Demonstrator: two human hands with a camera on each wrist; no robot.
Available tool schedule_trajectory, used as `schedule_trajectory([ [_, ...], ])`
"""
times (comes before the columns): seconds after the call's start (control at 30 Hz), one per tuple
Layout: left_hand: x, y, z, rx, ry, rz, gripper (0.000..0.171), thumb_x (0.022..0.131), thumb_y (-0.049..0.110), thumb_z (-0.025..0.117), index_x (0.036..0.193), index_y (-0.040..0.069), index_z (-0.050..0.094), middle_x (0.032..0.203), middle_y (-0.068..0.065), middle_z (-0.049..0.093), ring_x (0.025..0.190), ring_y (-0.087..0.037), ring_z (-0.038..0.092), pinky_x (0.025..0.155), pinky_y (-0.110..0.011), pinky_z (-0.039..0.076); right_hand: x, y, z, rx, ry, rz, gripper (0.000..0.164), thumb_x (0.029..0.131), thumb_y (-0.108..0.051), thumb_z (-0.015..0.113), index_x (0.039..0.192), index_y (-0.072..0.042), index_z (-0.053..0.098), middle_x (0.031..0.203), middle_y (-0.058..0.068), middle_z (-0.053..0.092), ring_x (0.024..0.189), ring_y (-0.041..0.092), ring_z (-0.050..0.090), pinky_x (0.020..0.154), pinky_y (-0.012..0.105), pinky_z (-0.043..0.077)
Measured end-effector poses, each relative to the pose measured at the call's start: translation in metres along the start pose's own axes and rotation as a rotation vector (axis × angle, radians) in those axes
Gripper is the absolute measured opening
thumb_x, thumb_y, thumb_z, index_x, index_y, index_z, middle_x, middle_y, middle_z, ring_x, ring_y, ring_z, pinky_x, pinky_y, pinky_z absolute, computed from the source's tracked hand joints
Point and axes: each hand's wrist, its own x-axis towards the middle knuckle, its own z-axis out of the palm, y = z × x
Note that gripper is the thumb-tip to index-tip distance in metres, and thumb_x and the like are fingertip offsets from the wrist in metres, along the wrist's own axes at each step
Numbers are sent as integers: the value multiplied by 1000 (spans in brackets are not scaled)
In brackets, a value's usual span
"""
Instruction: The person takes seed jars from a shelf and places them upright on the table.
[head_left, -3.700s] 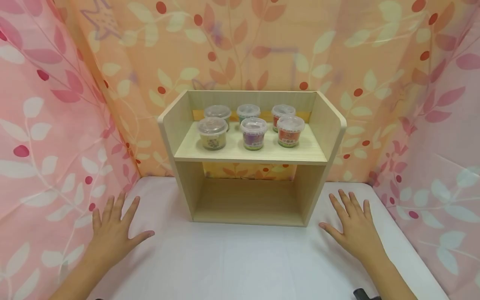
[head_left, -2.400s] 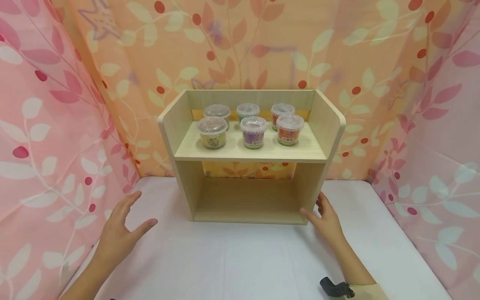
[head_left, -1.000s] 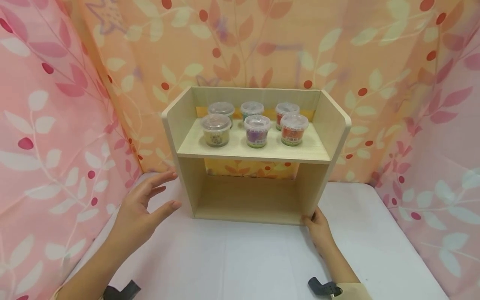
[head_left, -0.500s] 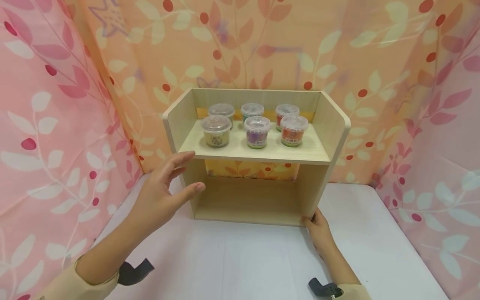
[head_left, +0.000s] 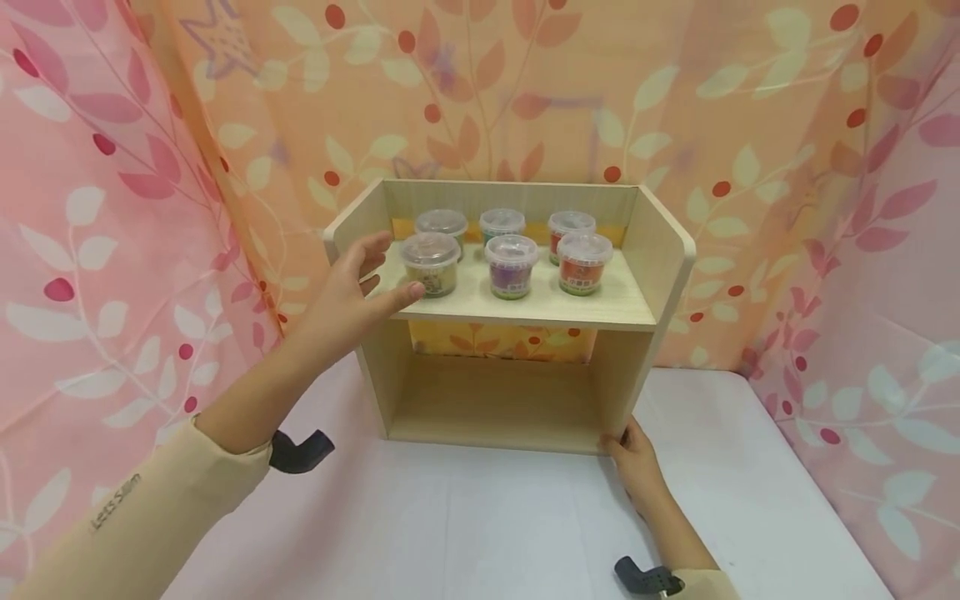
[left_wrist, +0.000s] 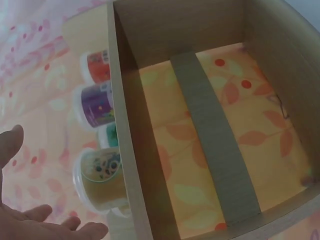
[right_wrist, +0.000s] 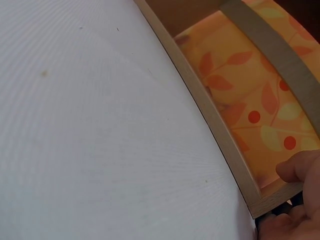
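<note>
A two-tier light wooden shelf (head_left: 495, 408) stands on the white table, with several clear-lidded plastic tubs in two rows on its upper board. My left hand (head_left: 348, 296) is raised at the left end of that board, beside the front-left yellow tub (head_left: 435, 265). Its thumb and fingers are spread apart; the left wrist view shows a gap between the hand (left_wrist: 30, 225) and the tub (left_wrist: 102, 182). Down at the lower right corner, my right hand (head_left: 637, 467) grips the side panel, thumb on the inner side, as the right wrist view also shows.
Next to the yellow tub stand a purple tub (head_left: 512, 271) and an orange-red tub (head_left: 582, 268), with more tubs behind. White cloth covers the table (head_left: 465, 525). Leaf-patterned curtains (head_left: 862, 275) enclose the back and both sides. Each wrist carries a black mount (head_left: 300, 452).
My left hand has risen from the table's left side, moving right and up to the yellow tub. The right hand has moved from the table onto the shelf's lower right corner and stays there.
</note>
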Motion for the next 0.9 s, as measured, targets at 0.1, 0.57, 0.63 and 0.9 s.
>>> schedule_trajectory([
  [0.1, 13, 1, 1, -2, -10, -84, 97, 90, 40, 79, 163, 13, 20, 167, -8, 27, 154, -31, 27, 124, -50, 28, 1, 0, 0, 7, 2, -6, 63, 104, -7, 55, 161, -9, 29, 165, 19, 31, 154, 37, 25, 122, 52, 26],
  [0.57, 57, -22, 20, -144, -18, -180, 103, 87, 32, 84, 163, 11, 16, 164, -11, 33, 150, -25, 36, 122, -40, 34, -1, -2, 0, 20, -1, -2, 63, 103, -5, 54, 161, -10, 30, 164, 19, 31, 152, 34, 28, 121, 43, 29],
  [0.63, 59, -23, 23, -139, -6, -170, 101, 87, 32, 84, 162, 10, 19, 160, -11, 37, 147, -25, 40, 120, -39, 37, -2, -2, 0, 15, 3, -4, 62, 103, -5, 54, 161, -10, 30, 164, 19, 31, 152, 34, 28, 121, 44, 29],
  [0.9, 56, -24, 22, -142, 48, -161, 95, 85, 37, 86, 157, 9, 31, 153, -10, 45, 137, -24, 49, 114, -39, 42, -1, -2, 0, 7, 10, -11, 66, 102, -4, 55, 162, -10, 28, 164, 21, 31, 151, 38, 30, 120, 51, 28],
])
